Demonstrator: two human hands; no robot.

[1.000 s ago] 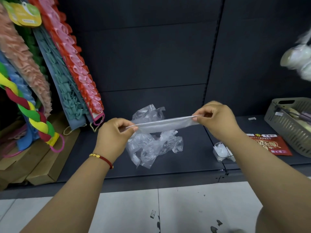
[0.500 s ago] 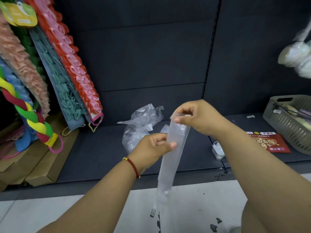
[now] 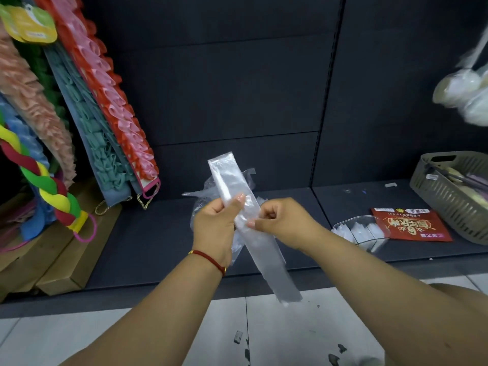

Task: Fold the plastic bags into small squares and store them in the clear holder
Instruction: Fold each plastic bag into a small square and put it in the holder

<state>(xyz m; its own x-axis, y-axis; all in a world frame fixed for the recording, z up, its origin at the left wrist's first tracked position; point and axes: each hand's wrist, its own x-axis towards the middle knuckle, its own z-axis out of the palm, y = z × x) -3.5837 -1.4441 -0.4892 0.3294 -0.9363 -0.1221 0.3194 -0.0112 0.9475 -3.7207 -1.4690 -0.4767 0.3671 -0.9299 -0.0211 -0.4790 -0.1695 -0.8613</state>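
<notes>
a: head view first. what changed?

b: a second ago the bag strip (image 3: 245, 215) was stretched level between both hands; now it stands steeply, top end up by the shelf back, bottom end hanging over the floor. the left hand (image 3: 216, 223) grips its middle, thumb pressed on the front, and the right hand (image 3: 280, 220) pinches the edge just below, fingers curled onto the plastic.

a: meaning?

b: i'd judge the long strip is made and the end-over-end folds into a square come next.

a: and around it?

b: loose bags (image 3: 208, 204) lie crumpled on the shelf (image 3: 148, 239) right behind the hands. the clear holder (image 3: 361, 231), already with folded pieces inside, sits to the right, beside a red packet (image 3: 409, 225) and a grey basket (image 3: 454, 196). nothing blocks the way there.
</notes>
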